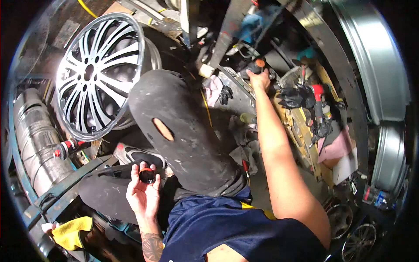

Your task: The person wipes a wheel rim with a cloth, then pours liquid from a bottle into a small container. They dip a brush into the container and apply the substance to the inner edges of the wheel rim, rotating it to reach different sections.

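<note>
My left hand (145, 192) is palm up, its fingers curled round a small round dark cap with an orange-red rim (147, 175). My right arm stretches forward, and my right hand (259, 78) grips a dark object with an orange round end (260, 63), among tools on the cluttered bench. To the left of my raised knee stands a black and silver multi-spoke wheel (101, 72), tilted, its face lit brightly. Neither hand touches the wheel.
A red and black tool (65, 148) lies below the wheel, beside a metal cylinder (37, 139). At lower left hangs a yellow cloth (73, 232). A red power tool (317, 91) and black gloves (297, 97) lie right of my right hand. Large silver rims (371, 56) stand far right.
</note>
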The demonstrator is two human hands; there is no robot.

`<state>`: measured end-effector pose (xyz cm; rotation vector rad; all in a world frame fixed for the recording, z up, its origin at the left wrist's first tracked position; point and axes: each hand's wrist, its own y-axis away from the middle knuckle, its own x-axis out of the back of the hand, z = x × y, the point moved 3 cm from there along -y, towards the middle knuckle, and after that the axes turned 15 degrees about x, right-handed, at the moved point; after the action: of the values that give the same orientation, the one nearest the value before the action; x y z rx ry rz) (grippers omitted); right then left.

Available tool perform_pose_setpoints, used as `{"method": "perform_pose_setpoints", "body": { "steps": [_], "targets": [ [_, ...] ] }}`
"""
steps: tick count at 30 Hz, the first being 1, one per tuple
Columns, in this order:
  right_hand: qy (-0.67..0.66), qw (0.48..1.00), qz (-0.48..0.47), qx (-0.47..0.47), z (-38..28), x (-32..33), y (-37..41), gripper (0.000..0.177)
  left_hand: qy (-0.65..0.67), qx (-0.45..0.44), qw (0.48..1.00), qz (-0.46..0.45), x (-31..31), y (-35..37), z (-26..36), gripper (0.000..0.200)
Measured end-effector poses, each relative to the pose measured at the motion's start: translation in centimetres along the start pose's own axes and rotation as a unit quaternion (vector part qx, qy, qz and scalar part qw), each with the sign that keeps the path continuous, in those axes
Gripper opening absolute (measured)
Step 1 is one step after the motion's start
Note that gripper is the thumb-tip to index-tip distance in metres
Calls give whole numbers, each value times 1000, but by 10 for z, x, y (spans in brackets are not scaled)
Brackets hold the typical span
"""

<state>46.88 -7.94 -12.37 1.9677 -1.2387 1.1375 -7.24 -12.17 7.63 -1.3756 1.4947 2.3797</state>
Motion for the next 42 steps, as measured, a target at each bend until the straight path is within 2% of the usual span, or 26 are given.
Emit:
{"method": "perform_pose_setpoints", "body": {
  "steps": [1, 3, 6, 8, 9, 10, 11, 12, 13, 14, 15, 16, 17, 19, 21, 22, 24, 25, 26, 29, 33, 37, 42],
  "targets": [
    [4, 999, -17, -39, 6, -10, -7, 77, 19, -5, 1000, -4, 2, 1, 1, 33],
    [-28, 999, 8, -30, 15, -23, -11, 66, 28, -19, 999, -24, 3, 1, 3, 40],
    [-59, 996, 56, 33, 29, -34, -13, 66, 24, -26, 998, -51, -13, 4, 4, 49],
    [-77, 989, 77, 102, 21, -23, -4, 66, -57, -45, 996, -48, -21, 5, 3, 63],
    [-86, 976, 124, 160, 4, -8, 5, 68, -104, -64, 991, -47, -24, 4, 2, 70],
    [-93, 980, 78, 159, -5, 9, 9, 61, -115, -63, 991, -41, -24, 3, 1, 78],
    [-187, 947, 108, 237, -9, 18, 15, 59, -172, -79, 982, -31, -29, 3, 1, 76],
    [-111, 956, 113, 246, -59, 68, 57, 59, -202, -82, 975, -46, -37, 4, 1, 75],
    [-233, 921, 91, 299, -51, 71, 58, 61, -216, -68, 973, -50, -41, 4, 1, 77],
    [-280, 909, 85, 296, -71, 98, 83, 60, -222, -59, 971, -62, -45, 4, 1, 76],
    [-230, 899, 117, 352, -86, 123, 106, 60, -229, -46, 969, -81, -51, 4, 2, 74],
    [-314, 869, 89, 371, -83, 134, 114, 60, -237, -42, 967, -86, -57, 4, 4, 73],
    [-306, 858, 82, 405, -98, 155, 133, 58, -245, -34, 964, -94, -64, 4, 4, 72],
    [-186, 856, 48, 481, -127, 198, 168, 60, -278, -38, 954, -111, -69, 2, 2, 69],
    [-253, 800, -21, 544, -161, 226, 197, 63, -326, -71, 935, -121, -68, 0, 2, 68],
    [-141, 750, -8, 647, -191, 248, 214, 56, -344, -72, 928, -121, -71, 2, 1, 67],
    [-77, 710, -67, 697, -205, 264, 225, 54, -416, -137, 888, -143, -77, 2, 0, 65],
    [-71, 677, -90, 727, -217, 268, 232, 54, -448, -171, 864, -151, -80, 3, -1, 65],
    [-74, 621, -60, 778, -229, 269, 236, 56, -458, -158, 863, -148, -83, 6, -1, 64],
    [2, 582, -117, 805, -251, 273, 249, 45, -484, -157, 846, -157, -83, 10, -2, 65],
    [45, 540, -82, 836, -266, 271, 259, 41, -482, -164, 852, -122, -82, 14, -4, 67],
    [64, 507, -73, 857, -275, 271, 265, 30, -477, -188, 847, -141, -79, 12, -4, 65],
    [53, 491, -46, 868, -278, 271, 267, 30, -442, -185, 862, -164, -81, 12, -2, 63]
  ]
}}
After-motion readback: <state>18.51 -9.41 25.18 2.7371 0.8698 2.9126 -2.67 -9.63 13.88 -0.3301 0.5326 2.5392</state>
